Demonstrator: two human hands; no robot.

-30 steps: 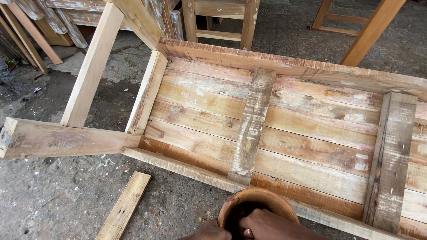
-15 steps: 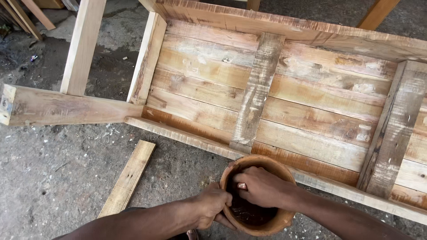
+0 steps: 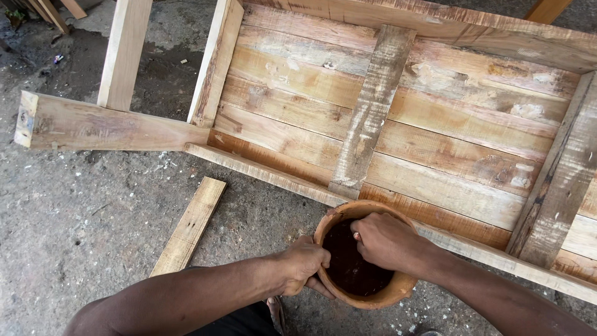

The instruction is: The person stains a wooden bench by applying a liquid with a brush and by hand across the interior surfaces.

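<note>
Left hand (image 3: 303, 264) now clamps the rim of the brown bowl (image 3: 364, 298), steadying it. Right hand (image 3: 387, 240) has dipped inside over the dark contents, fist closed; what it holds I cannot tell. Bowl sits against the wooden frame (image 3: 267, 175) edge.

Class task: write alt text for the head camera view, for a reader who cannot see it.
A person's left hand grips the rim of a brown bowl of dark liquid while the right hand dips inside. Behind lies an overturned wooden table frame; a loose plank rests on the concrete floor.
</note>
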